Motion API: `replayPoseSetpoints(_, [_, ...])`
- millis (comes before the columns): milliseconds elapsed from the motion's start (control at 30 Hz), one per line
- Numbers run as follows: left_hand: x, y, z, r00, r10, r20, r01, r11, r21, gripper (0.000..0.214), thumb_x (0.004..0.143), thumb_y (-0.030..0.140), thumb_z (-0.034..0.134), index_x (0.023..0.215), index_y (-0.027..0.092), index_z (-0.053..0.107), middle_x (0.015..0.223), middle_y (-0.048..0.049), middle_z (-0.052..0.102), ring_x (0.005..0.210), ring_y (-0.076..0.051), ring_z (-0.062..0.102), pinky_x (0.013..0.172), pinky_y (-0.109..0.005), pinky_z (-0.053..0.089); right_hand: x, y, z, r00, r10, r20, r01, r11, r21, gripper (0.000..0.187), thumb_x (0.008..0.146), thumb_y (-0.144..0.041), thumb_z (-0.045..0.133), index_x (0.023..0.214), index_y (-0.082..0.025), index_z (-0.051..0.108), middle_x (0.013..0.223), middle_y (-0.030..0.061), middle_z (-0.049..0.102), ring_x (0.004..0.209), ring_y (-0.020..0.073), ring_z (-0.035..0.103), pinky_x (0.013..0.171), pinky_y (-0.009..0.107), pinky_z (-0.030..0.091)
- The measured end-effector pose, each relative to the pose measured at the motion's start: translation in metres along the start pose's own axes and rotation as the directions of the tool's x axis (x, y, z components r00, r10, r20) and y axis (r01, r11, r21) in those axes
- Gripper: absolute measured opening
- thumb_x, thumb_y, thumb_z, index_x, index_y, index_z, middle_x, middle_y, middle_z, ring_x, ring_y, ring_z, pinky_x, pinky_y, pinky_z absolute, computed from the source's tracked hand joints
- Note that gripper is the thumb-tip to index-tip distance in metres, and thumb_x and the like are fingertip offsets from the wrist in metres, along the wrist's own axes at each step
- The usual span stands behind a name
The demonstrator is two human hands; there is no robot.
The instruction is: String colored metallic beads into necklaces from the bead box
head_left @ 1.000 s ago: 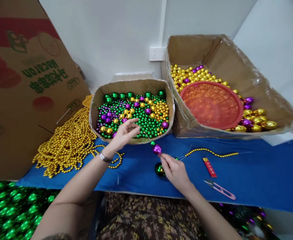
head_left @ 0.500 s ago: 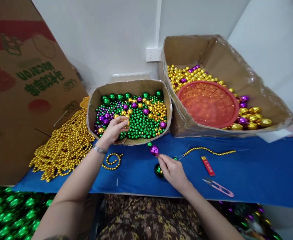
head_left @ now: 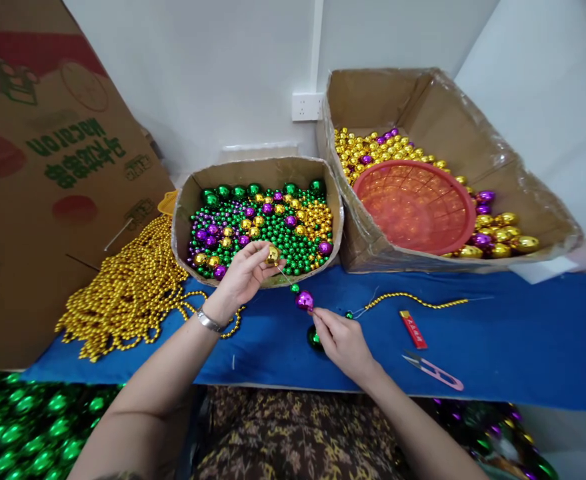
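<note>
My left hand (head_left: pixel 253 270) pinches a shiny gold bead (head_left: pixel 273 255) over the front rim of the bead box. Into or against that bead runs the tip of a thin, needle-like strand (head_left: pixel 283 272). A small green bead (head_left: pixel 295 289) and a larger purple bead (head_left: pixel 304 301) are threaded on it. My right hand (head_left: pixel 341 340) is closed on the strand just behind the purple bead. Beside its fingers lies a big dark green bead (head_left: pixel 315 338), partly covered, and a small green bead (head_left: pixel 349 315) with loose thread.
The low carton (head_left: pixel 183 230) holds green, purple and gold beads. A larger carton (head_left: pixel 373 257) with a red basket (head_left: pixel 415 233) stands right. Gold bead chains (head_left: pixel 127 293) lie left. A gold strand (head_left: pixel 413 300), red packet (head_left: pixel 413 330) and pink thread snips (head_left: pixel 435 371) are on the blue cloth (head_left: pixel 523 340).
My left hand has come out from over the beads, moving right and toward me with the gold bead, which now meets the strand's tip. My right hand stays almost in place.
</note>
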State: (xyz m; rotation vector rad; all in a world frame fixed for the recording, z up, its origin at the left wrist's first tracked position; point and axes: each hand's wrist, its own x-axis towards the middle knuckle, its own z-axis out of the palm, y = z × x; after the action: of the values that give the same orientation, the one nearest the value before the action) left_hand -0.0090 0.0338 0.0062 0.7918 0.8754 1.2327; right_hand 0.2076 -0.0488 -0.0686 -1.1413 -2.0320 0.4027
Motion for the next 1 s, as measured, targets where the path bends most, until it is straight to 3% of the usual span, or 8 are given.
replayPoseSetpoints(200, [-0.012,-0.013,0.004,0.995,0.043,0.091,-0.054,0.992,0.111,0.030,0.072,0.026,0.079,0.096,0.017,0.063,0.101,-0.0052,0.068,0.088,-0.016,0.067,0.077,-0.030,0.057,0.003,-0.002,0.002,0.999,0.042,-0.004,-0.042,0.998,0.039,0.024,0.098,-0.022,0.040,0.101,-0.018,0.064,0.088,0.0063,0.074,0.072,0.0157,0.071,0.067,0.023,0.054])
replayPoseSetpoints(300, [-0.015,-0.015,0.004,0.993,-0.003,0.116,-0.006,0.997,0.079,0.032,0.071,0.026,0.080,0.097,0.016,0.065,0.102,-0.0063,0.068,0.087,-0.016,0.066,0.078,-0.031,0.057,0.004,-0.002,0.001,0.999,0.046,-0.008,-0.045,0.998,0.051,0.024,0.099,-0.022,0.039,0.098,-0.019,0.063,0.085,0.0055,0.074,0.070,0.0152,0.070,0.065,0.022,0.053])
replayPoseSetpoints(400, [-0.016,-0.016,0.003,0.995,-0.015,0.096,0.007,0.996,0.088,0.033,0.070,0.028,0.081,0.097,0.016,0.065,0.102,-0.0067,0.069,0.086,-0.016,0.066,0.077,-0.032,0.058,0.003,0.000,0.001,0.999,0.043,-0.014,-0.042,0.998,0.043,0.024,0.099,-0.023,0.039,0.097,-0.019,0.063,0.084,0.0056,0.073,0.071,0.0155,0.070,0.065,0.023,0.052])
replayPoseSetpoints(533, [-0.018,-0.018,0.003,0.993,0.089,0.076,-0.102,0.974,0.200,0.032,0.069,0.026,0.081,0.096,0.016,0.066,0.101,-0.0061,0.070,0.086,-0.015,0.066,0.076,-0.030,0.058,0.001,0.002,0.004,0.999,0.048,-0.017,-0.048,0.999,0.008,0.025,0.099,-0.024,0.039,0.096,-0.019,0.064,0.082,0.0056,0.072,0.070,0.0155,0.070,0.066,0.023,0.052])
replayPoseSetpoints(733, [-0.022,-0.019,0.002,0.985,0.144,0.099,-0.166,0.948,0.272,0.030,0.070,0.025,0.080,0.096,0.016,0.067,0.098,-0.0068,0.072,0.084,-0.015,0.067,0.078,-0.027,0.057,-0.003,0.007,0.010,0.999,0.011,-0.042,-0.014,0.996,-0.091,0.028,0.100,-0.025,0.038,0.098,-0.018,0.065,0.085,0.0080,0.074,0.076,0.0163,0.071,0.074,0.024,0.054])
replayPoseSetpoints(1000, [-0.023,-0.019,0.001,0.989,0.134,0.065,-0.145,0.965,0.217,0.031,0.068,0.024,0.081,0.095,0.016,0.067,0.097,-0.0062,0.072,0.084,-0.014,0.066,0.077,-0.026,0.056,-0.002,0.008,0.008,0.999,-0.007,-0.039,0.003,0.996,-0.086,0.027,0.100,-0.024,0.039,0.099,-0.018,0.065,0.087,0.0080,0.073,0.076,0.0167,0.071,0.075,0.025,0.055])
